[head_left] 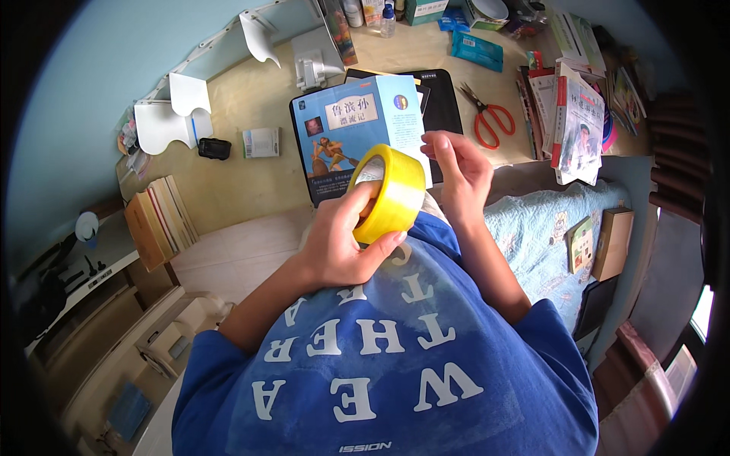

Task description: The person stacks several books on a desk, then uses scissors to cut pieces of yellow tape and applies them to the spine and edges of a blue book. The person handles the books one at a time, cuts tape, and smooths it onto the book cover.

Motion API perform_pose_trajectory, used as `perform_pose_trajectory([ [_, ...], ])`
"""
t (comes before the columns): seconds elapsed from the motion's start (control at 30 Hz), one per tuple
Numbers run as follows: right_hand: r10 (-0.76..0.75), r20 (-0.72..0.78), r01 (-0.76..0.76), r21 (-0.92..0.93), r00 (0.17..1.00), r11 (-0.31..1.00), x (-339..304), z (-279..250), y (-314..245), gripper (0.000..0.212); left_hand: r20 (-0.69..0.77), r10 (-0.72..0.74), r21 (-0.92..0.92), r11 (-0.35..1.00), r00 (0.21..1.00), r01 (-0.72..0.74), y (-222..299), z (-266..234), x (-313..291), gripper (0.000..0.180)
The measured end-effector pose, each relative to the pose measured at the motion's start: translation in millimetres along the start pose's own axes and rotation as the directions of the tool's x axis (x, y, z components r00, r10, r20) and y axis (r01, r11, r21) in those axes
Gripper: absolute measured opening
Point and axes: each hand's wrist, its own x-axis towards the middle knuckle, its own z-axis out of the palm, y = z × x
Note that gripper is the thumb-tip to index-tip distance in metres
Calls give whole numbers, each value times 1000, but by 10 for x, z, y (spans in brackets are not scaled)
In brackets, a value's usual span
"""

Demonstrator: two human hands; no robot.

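Yellow, glossy tape ring (405, 194), left grip (334, 247) clasping it, right grip (462, 176) half-curled, hold unclear

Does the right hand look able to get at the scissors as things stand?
Probably yes: the scissors lie uncovered on the desk, close to the right hand, with nothing visible between; the tape roll is in the left hand.

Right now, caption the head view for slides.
Left hand gripping a round yellow tape roll, right hand near a blue-covered book, orange-handled metal scissors on the beige desk.
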Motion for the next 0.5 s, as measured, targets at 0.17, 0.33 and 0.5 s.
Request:
perform_pose_trajectory([
  [0.17,-478,321,563,-271,818,781,-199,-36,-451,28,-119,93,113,990,989,-80,-49,54,41,43],
  [0.33,-466,371,591,-401,803,699,-289,-37,-520,40,-76,27,218,976,997,-10,25,20,51,44],
  [0.5,-349,356,474,-369,867,799,-317,2,-614,44,-133,161,323,940,978,-111,-33,36,101,45],
])
